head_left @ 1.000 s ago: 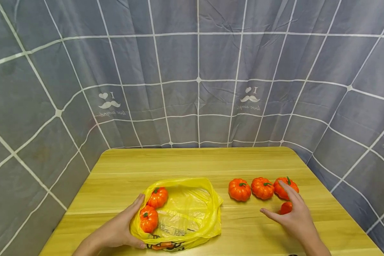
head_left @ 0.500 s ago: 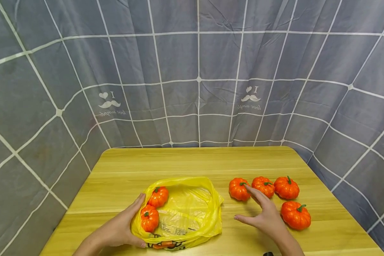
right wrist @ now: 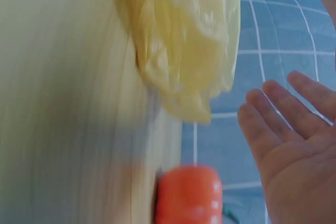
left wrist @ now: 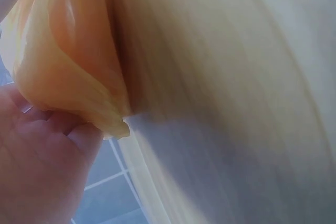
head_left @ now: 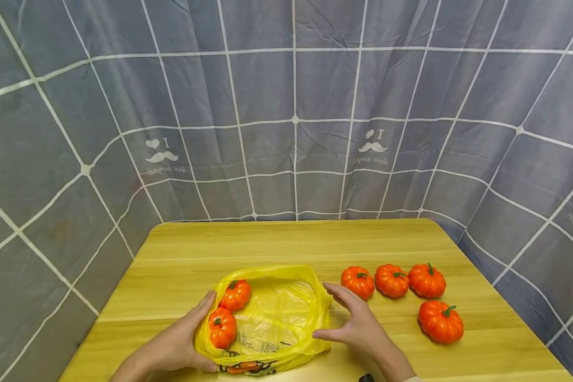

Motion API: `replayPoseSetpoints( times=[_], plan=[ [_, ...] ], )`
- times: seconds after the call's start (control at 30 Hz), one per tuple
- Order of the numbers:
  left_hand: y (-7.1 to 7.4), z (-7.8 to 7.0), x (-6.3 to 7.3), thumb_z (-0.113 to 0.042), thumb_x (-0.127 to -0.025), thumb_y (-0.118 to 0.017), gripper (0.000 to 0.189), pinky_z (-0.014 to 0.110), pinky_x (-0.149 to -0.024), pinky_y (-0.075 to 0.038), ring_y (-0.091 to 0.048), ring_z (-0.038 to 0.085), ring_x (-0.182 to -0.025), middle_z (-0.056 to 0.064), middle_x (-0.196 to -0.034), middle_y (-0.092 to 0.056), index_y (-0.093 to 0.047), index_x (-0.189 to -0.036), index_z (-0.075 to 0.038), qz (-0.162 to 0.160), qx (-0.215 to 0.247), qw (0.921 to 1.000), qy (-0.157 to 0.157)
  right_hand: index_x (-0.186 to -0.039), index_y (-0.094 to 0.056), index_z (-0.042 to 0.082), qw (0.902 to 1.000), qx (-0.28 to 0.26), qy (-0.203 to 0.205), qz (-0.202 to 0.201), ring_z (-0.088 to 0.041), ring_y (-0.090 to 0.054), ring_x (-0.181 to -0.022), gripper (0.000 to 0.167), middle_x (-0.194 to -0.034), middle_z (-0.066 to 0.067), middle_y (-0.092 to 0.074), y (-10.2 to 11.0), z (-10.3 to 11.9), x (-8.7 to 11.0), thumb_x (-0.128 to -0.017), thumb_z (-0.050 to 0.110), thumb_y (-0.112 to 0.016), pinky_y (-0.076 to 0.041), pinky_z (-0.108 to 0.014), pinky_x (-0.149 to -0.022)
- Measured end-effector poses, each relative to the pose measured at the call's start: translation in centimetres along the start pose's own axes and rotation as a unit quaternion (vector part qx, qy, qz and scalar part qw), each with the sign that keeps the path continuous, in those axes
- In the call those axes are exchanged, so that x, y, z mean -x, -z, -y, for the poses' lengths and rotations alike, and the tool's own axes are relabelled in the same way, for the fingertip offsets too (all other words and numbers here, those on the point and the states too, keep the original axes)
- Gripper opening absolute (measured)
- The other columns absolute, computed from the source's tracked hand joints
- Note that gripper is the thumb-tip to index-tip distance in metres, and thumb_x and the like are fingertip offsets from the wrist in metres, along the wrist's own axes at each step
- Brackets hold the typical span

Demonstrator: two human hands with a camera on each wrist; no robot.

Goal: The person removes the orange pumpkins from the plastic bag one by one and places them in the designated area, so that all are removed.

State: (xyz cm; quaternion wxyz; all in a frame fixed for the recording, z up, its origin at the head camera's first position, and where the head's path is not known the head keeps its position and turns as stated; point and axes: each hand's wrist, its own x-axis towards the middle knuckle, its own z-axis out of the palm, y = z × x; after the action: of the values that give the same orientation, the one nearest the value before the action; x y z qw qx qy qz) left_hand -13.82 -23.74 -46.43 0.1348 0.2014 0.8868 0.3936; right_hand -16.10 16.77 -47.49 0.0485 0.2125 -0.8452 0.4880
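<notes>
A yellow plastic bag [head_left: 286, 347] stands on the table with its mouth spread wide. Inside, against its left wall, lie two small orange pumpkins [head_left: 222, 327] with green stems. My left hand [head_left: 183, 339] holds the bag's left side, thumb near the front and fingers toward the back. The left wrist view has its curled fingers [left wrist: 60, 124] against the plastic. Beside the bag's right side is my right hand [head_left: 355, 323], thumb and fingers spread, holding nothing. In the right wrist view this hand [right wrist: 299, 145] appears apart from the bag [right wrist: 184, 45].
Right of the bag, a row of three pumpkins [head_left: 391, 280] sits on the wooden table [head_left: 277, 241]. One more pumpkin [head_left: 441, 321] lies in front of the row's right end. A grey curtain [head_left: 267, 132] with white grid lines surrounds the table.
My right hand has moved left from the pumpkins to the bag's right side, its fingers still spread and holding nothing. The left hand and the bag have stayed in place.
</notes>
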Motion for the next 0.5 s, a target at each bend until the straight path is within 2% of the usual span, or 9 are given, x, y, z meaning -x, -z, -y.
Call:
replayPoseSetpoints(
  times=[0.13, 0.23, 0.37, 0.5],
  plan=[
    [0.0, 0.2, 0.2, -0.047, -0.062, -0.093, 0.14, 0.054, -0.11, -0.012, -0.009, 0.045, -0.147, 0.024, -0.165, -0.002, -0.006, -0.161, -0.003, -0.002, 0.001, 1.0, -0.001, -0.144, -0.054, 0.012, 0.9994, -0.009, 0.002, 0.033, -0.028, -0.053, -0.126, 0.092, -0.14, -0.01, -0.057, -1.7, 0.8, -0.8, -0.066, 0.042, -0.094, -0.044, -0.05, -0.106],
    [-0.1, 0.3, 0.4, -0.047, -0.062, -0.093, 0.139, 0.042, -0.112, -0.013, -0.009, 0.046, -0.147, 0.026, -0.164, -0.003, -0.006, -0.161, -0.002, -0.004, 0.003, 1.0, -0.006, -0.145, -0.053, 0.013, 0.9979, -0.025, 0.012, 0.059, -0.03, -0.053, -0.128, 0.091, -0.141, -0.011, -0.056, -3.1, 1.5, -1.3, -0.068, 0.043, -0.093, -0.044, -0.047, -0.107],
    [-0.1, 0.3, 0.4, -0.047, -0.063, -0.093, 0.139, 0.023, -0.109, -0.009, -0.009, 0.046, -0.147, 0.027, -0.164, -0.003, -0.006, -0.161, -0.002, -0.006, 0.008, 0.9998, -0.015, -0.144, -0.053, 0.01, 0.9937, -0.063, 0.021, 0.089, -0.034, -0.053, -0.127, 0.088, -0.142, -0.012, -0.055, -4.8, 2.4, -2.0, -0.071, 0.041, -0.091, -0.043, -0.042, -0.108],
    [-0.1, 0.2, 0.3, -0.046, -0.063, -0.093, 0.138, 0.02, -0.107, -0.008, -0.007, 0.046, -0.147, 0.026, -0.164, -0.001, -0.005, -0.161, -0.003, -0.003, 0.018, 0.9997, -0.018, -0.144, -0.054, 0.01, 0.9897, -0.086, 0.008, 0.114, -0.034, -0.053, -0.127, 0.085, -0.143, -0.012, -0.055, -6.5, 3.1, -2.4, -0.072, 0.035, -0.092, -0.043, -0.039, -0.108]
  ],
)
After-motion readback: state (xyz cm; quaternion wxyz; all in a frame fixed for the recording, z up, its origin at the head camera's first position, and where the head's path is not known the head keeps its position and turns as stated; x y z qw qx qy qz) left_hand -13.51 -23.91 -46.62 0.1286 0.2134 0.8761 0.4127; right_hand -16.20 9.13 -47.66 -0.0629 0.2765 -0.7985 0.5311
